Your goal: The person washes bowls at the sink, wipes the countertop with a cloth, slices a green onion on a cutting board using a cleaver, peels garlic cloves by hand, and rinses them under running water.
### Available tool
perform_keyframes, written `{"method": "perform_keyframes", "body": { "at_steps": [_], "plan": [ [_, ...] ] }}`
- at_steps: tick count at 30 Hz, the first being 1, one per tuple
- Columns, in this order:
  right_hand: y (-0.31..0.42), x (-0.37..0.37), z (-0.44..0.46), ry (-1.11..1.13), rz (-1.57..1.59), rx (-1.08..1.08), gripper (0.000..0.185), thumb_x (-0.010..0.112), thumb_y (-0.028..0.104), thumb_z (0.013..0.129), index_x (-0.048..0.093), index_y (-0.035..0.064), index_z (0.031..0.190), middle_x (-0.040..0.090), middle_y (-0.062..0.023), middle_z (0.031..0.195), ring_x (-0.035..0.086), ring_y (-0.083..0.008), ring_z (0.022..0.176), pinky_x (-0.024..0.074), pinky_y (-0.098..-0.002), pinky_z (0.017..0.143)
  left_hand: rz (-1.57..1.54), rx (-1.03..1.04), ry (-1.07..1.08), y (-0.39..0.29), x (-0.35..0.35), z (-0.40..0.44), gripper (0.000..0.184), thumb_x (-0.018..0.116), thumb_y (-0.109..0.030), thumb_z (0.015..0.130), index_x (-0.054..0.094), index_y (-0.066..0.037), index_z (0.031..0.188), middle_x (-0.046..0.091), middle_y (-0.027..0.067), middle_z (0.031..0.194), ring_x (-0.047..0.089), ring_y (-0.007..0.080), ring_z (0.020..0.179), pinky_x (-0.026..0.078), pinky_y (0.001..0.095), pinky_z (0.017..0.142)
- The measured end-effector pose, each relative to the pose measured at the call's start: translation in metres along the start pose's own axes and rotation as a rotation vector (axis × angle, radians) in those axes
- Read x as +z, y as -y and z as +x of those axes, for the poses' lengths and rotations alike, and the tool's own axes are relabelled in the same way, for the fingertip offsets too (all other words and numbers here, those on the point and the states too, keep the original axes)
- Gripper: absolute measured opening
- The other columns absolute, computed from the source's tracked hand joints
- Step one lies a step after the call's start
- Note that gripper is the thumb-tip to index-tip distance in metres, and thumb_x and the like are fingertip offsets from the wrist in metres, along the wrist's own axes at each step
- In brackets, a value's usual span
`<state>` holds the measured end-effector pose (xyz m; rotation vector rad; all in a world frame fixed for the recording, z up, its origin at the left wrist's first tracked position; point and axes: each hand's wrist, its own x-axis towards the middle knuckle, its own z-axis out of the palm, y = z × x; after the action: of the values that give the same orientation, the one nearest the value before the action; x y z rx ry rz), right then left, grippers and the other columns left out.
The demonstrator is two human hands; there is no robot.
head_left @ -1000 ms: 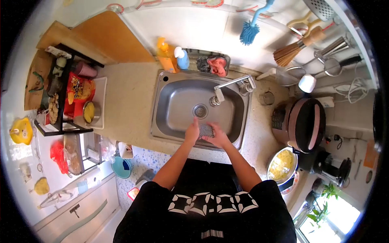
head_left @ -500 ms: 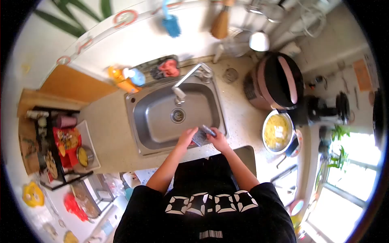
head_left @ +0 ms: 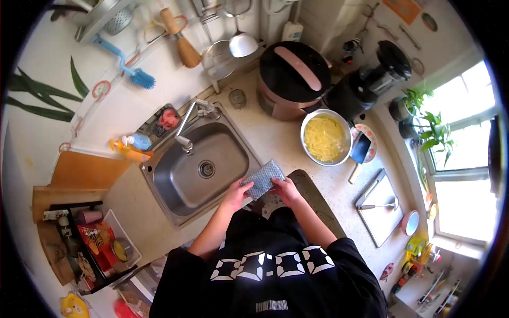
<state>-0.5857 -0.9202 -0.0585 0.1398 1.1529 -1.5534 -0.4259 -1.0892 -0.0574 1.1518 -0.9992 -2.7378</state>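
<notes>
A grey-blue patterned dishcloth [head_left: 263,180] is stretched between my two hands in front of my body, over the counter's front edge by the sink. My left hand [head_left: 236,194] pinches its left side, and my right hand [head_left: 286,191] grips the lower right corner. The cloth looks folded into a flat rectangle. To the left of it lies the steel sink [head_left: 183,204], its basin holding nothing I can make out, with the faucet [head_left: 185,139] above the drain. Right of my hands stands a metal bowl [head_left: 345,150] of pale yellow shreds.
Behind the bowl stand a rice-cooker-like pot [head_left: 281,74] and a black blender [head_left: 350,93]. A cleaver [head_left: 360,148] leans near a plate. Farther right, a ladle [head_left: 379,205] lies on a white cutting board [head_left: 384,225]. Soap bottles [head_left: 139,141] stand behind the sink.
My view and body have turned to the right, towards the counter with the bowl. The dishcloth, bunched over the sink's front edge before, is now spread flatter between both hands.
</notes>
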Motion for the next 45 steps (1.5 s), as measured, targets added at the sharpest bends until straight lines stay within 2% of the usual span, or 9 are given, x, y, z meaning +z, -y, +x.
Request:
{"method": "perform_keyframes", "body": {
  "at_steps": [9,13,19,24,28,37,40,43,45],
  "plan": [
    [-0.014,-0.119,-0.105,-0.186,0.089,-0.082,0.021,0.062,0.017,0.100,0.063,0.0031,0.116,0.070,-0.0079,0.098,0.069,-0.0228,0.083,0.0566,-0.0372,0.076,0.195,-0.140,0.073,0.085,0.110,-0.010,0.035,0.072,-0.020,0.096,0.060,-0.009,0.127,0.069,0.0044,0.113,0.067,0.0177,0.103,0.056,0.0364,0.087],
    [-0.030,-0.174,-0.161,-0.120,0.351,-0.230,0.022,0.061,0.014,0.101,0.056,0.0080,0.122,0.069,-0.0077,0.096,0.070,-0.0211,0.087,0.0567,-0.0336,0.075,0.323,-0.177,0.064,0.140,0.155,-0.008,0.039,0.073,-0.020,0.095,0.058,-0.012,0.130,0.067,0.0023,0.117,0.066,0.0171,0.103,0.056,0.0341,0.084],
    [-0.047,-0.225,-0.225,-0.239,0.328,-0.336,0.034,0.063,0.017,0.099,0.055,0.0059,0.131,0.069,-0.0061,0.107,0.068,-0.0168,0.090,0.0542,-0.0294,0.077,0.474,-0.188,0.124,0.195,0.220,-0.017,0.035,0.071,-0.019,0.097,0.058,-0.013,0.128,0.067,0.0007,0.117,0.066,0.0151,0.102,0.055,0.0327,0.083],
    [-0.049,-0.246,-0.253,-0.336,0.367,-0.355,0.042,0.062,0.016,0.100,0.052,0.0038,0.139,0.070,-0.0086,0.113,0.069,-0.0168,0.090,0.0541,-0.0283,0.077,0.554,-0.198,0.156,0.216,0.247,-0.014,0.033,0.070,-0.019,0.097,0.058,-0.014,0.127,0.067,-0.0002,0.114,0.066,0.0144,0.096,0.055,0.0317,0.080],
    [-0.045,-0.252,-0.259,-0.347,0.385,-0.338,0.046,0.061,0.017,0.101,0.049,0.0037,0.144,0.070,-0.0103,0.119,0.069,-0.0172,0.091,0.0540,-0.0279,0.077,0.416,-0.192,0.085,0.223,0.246,0.004,0.031,0.068,-0.017,0.098,0.057,-0.014,0.127,0.068,0.0003,0.110,0.066,0.0150,0.091,0.056,0.0315,0.076],
    [-0.029,-0.256,-0.220,-0.369,0.271,-0.284,0.041,0.062,0.023,0.102,0.057,0.0060,0.139,0.071,-0.0095,0.120,0.069,-0.0162,0.095,0.0530,-0.0279,0.078,0.439,-0.238,-0.012,0.185,0.238,0.075,0.034,0.069,-0.016,0.098,0.059,-0.015,0.130,0.069,-0.0010,0.105,0.066,0.0124,0.084,0.056,0.0283,0.069],
    [-0.016,-0.248,-0.198,-0.427,-0.028,-0.237,0.042,0.065,0.025,0.099,0.059,0.0077,0.137,0.067,-0.0123,0.129,0.066,-0.0235,0.108,0.0539,-0.0352,0.088,0.496,-0.224,0.005,0.174,0.238,0.104,0.037,0.070,-0.016,0.097,0.059,-0.013,0.132,0.069,-0.0012,0.104,0.066,0.0113,0.083,0.056,0.0273,0.067],
    [-0.006,-0.245,-0.163,-0.592,-0.861,-0.546,0.053,0.067,0.021,0.093,0.054,0.0082,0.143,0.055,-0.0128,0.145,0.060,-0.0287,0.122,0.0516,-0.0409,0.099,0.553,-0.210,0.018,0.170,0.233,0.132,0.038,0.070,-0.016,0.097,0.059,-0.011,0.133,0.069,-0.0017,0.105,0.066,0.0110,0.083,0.055,0.0268,0.066],
    [0.013,-0.235,-0.158,-0.611,-1.085,-0.578,0.058,0.069,0.019,0.088,0.053,0.0081,0.143,0.052,-0.0161,0.147,0.053,-0.0354,0.131,0.0465,-0.0453,0.107,0.632,-0.173,0.022,0.169,0.234,0.148,0.039,0.070,-0.016,0.096,0.060,-0.010,0.133,0.068,0.0001,0.106,0.066,0.0136,0.086,0.055,0.0291,0.068]
  ]
}}
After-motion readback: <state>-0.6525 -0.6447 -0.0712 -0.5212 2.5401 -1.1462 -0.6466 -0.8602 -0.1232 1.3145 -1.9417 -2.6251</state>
